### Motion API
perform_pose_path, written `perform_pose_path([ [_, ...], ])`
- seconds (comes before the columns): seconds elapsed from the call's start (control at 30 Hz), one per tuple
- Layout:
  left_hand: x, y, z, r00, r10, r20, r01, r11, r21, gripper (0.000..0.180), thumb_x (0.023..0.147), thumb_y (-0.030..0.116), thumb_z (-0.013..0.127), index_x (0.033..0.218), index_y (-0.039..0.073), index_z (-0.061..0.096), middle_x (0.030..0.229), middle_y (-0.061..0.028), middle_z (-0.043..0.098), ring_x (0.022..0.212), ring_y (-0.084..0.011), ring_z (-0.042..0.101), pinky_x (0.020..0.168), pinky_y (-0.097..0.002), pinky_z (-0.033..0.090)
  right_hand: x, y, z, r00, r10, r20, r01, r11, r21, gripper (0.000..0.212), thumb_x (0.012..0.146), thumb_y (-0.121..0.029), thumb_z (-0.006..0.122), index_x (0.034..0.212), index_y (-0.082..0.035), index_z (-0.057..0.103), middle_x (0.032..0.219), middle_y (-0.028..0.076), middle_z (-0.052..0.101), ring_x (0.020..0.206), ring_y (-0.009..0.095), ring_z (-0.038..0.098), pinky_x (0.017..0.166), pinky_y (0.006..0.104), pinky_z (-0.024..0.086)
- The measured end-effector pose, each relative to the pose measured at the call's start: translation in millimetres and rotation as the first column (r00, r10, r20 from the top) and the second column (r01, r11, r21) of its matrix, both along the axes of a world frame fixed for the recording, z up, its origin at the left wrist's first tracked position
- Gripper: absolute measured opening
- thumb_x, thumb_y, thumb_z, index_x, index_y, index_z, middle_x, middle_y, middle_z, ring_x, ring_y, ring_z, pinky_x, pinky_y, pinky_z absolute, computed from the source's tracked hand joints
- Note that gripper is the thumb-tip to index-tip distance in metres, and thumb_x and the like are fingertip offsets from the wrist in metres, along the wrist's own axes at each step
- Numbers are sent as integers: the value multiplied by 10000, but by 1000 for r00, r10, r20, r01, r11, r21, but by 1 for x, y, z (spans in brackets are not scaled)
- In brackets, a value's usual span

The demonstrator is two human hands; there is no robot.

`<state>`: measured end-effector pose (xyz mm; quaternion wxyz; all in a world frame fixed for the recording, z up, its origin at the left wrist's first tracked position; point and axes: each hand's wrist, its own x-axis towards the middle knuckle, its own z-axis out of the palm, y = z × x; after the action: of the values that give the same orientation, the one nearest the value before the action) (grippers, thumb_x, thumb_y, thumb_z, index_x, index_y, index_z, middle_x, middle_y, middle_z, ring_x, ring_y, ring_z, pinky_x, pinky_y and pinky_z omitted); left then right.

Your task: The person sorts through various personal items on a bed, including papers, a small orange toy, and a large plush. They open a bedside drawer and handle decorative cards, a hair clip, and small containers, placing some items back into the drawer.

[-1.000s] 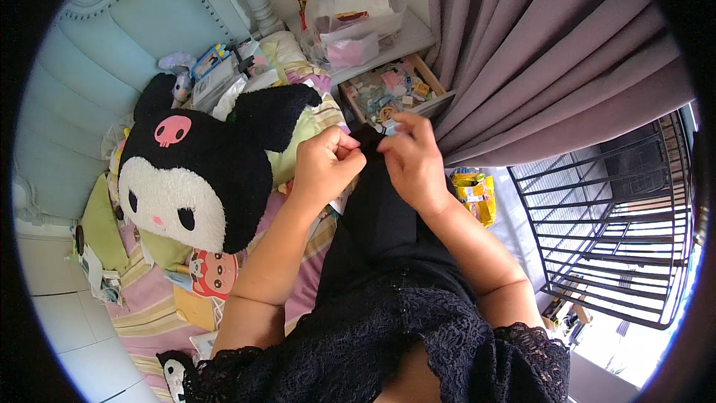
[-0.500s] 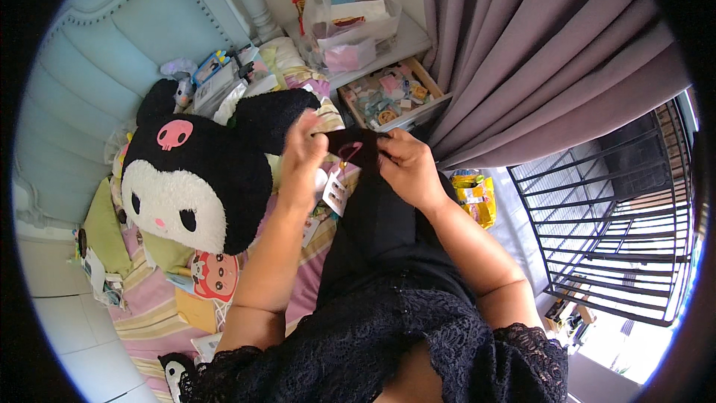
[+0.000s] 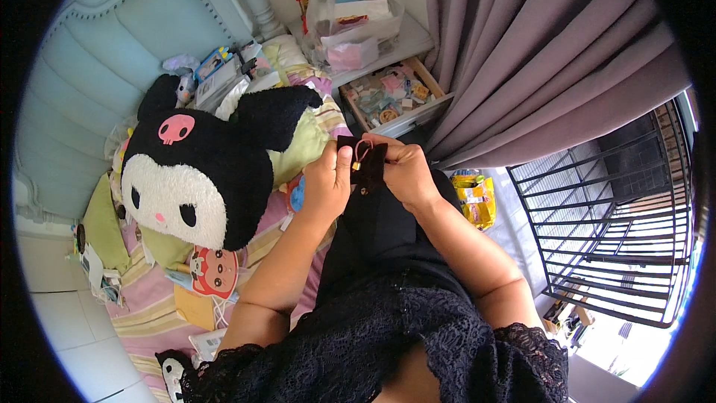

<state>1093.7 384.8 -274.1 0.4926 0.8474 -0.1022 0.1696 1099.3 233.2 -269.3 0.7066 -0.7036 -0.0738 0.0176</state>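
Note:
A small dark brown cloth pouch [image 3: 371, 176] is stretched between my two hands, above my black-clad lap. My left hand [image 3: 327, 181] is closed on its left edge, thumb up along the cloth. Closed on the opposite edge is my right hand [image 3: 410, 170], its fingers bent around the top corner. A pink cord [image 3: 365, 148] loops across the front of the pouch, with a small gold-coloured piece hanging from it. Whatever the pouch holds, if anything, is hidden.
To the left, a large black-and-white plush toy [image 3: 195, 172] lies on the striped bed. Beyond my hands, an open drawer [image 3: 399, 97] full of small items sits under a clear bag [image 3: 354, 19]. A yellow package [image 3: 475, 200] and a black metal crate [image 3: 611, 216] are at right.
My left hand has come down and closed on the pouch's edge. The pouch now hangs more upright, and the white card that showed beside my left hand is out of sight.

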Motion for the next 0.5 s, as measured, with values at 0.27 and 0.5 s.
perform_pose_path([
  [0.27,2,33,11,941,39,-337,-188,887,-423,301,945,266,492,836,1,587,554,23,475,487,-49,432,461,-234,357,-6,0,20,975,-77,-208,97,991,88,110,793,9,613,873,20,688,772,-6,644,660,58,548,602,199,441],
  [0.5,3,15,3,968,77,-237,-194,830,-523,215,899,180,583,799,-6,621,626,74,451,587,-16,347,505,-193,297,1,1,-16,974,-153,170,177,974,-142,50,717,46,602,729,53,649,749,124,651,723,180,619,662,263,471],
])
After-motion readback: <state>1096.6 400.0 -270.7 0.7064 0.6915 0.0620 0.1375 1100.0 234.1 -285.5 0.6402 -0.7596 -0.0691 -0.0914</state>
